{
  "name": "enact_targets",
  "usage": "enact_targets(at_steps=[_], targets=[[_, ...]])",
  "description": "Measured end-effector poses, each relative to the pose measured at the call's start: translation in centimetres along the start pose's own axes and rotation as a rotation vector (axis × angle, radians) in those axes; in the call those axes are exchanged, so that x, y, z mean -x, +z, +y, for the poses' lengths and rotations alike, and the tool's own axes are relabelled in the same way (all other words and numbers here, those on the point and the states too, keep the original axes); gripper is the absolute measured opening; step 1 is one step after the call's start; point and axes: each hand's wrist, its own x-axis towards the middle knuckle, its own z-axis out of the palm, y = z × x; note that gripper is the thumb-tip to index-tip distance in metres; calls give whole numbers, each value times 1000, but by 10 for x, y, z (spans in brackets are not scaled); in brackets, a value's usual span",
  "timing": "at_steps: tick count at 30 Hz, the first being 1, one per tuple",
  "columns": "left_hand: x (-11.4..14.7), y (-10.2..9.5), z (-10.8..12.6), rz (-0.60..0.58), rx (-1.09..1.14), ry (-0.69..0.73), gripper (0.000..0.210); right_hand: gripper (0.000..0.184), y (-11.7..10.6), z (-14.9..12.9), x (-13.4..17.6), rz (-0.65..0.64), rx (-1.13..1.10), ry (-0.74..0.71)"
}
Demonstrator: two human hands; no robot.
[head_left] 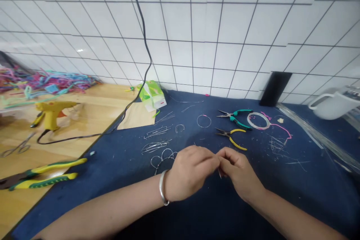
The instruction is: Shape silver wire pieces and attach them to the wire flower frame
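Over the dark blue mat (pixel 112 183), my left hand (pixel 194 172) and my right hand (pixel 239 174) meet at their fingertips. Both are closed in a pinch on a thin piece of wire (pixel 219 173), whose end sticks out below the fingers; most of it is hidden. A wire shape with round loops (pixel 162 156) lies just beyond my left hand, partly covered by it. Bent wire pieces (pixel 155 145) are grouped left of centre. A wire ring (pixel 204 121) lies farther back. Yellow-handled pliers (pixel 234 137) and green-handled needle-nose pliers (pixel 237 117) rest beyond my right hand.
On the wooden table at left are a yellow glue gun (pixel 52 114), scissors (pixel 18 146), large pliers (pixel 42 174) and coloured pipe cleaners (pixel 50 82). A black cord (pixel 144 33) hangs down the tiled wall. At right stand a black block (pixel 275 89) and a white jug (pixel 334 105).
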Motion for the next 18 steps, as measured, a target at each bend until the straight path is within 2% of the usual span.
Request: enact_targets(at_steps=[2,4,7,10,13,16,18], targets=[[4,0,1,-63,-145,151,26,18,2,0,2,34,-39,11],[7,2,3,-108,-213,239,27,17,5,-1,4,67,-117,35],[12,9,6,-160,-174,204,30,15,9,-3,8,83,-348,127],[17,18,8,-190,-92,123,35,14,14,-2,9,35,-651,269],[14,21,9,-180,-181,185,33,14,16,-1,6,-33,-805,330],[-1,6,7,-234,-324,239,24,16,15,2,1,-119,-750,320],[-12,-15,-2,-300,-376,131,21,18,13,5,-2,-134,-648,309]])
